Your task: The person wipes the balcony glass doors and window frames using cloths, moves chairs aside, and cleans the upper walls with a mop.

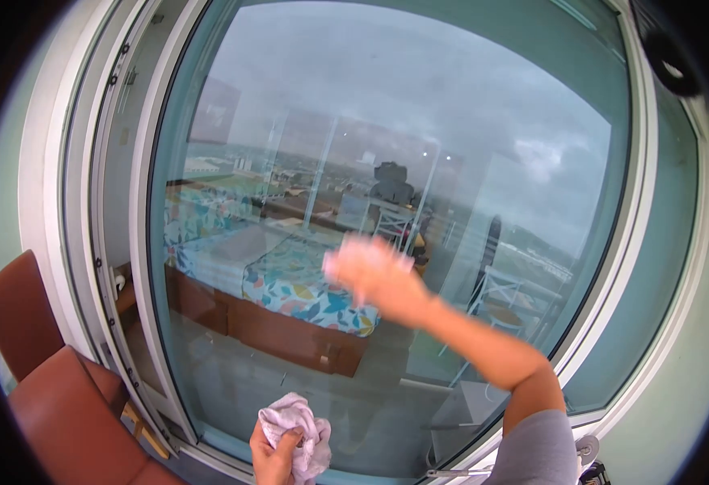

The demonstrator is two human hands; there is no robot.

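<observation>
My left hand [273,454] is closed around a crumpled, pale pink cloth [310,432] low in the view, in front of the glass. Higher up, my right hand [382,283] is stretched out to the middle of the large glass door [483,202], blurred by motion. A pinkish cloth [366,255] shows under and around its fingers, at the glass as far as I can see. The blur hides the single fingers and the cloth's edges.
Brown chairs [75,420] stand at the lower left, beside the door's white frame [148,242]. Through the glass, a bed [314,283] with a leaf-patterned cover shows among reflections of sky, town and white chairs. A rod-like metal tool [467,472] lies at the lower right.
</observation>
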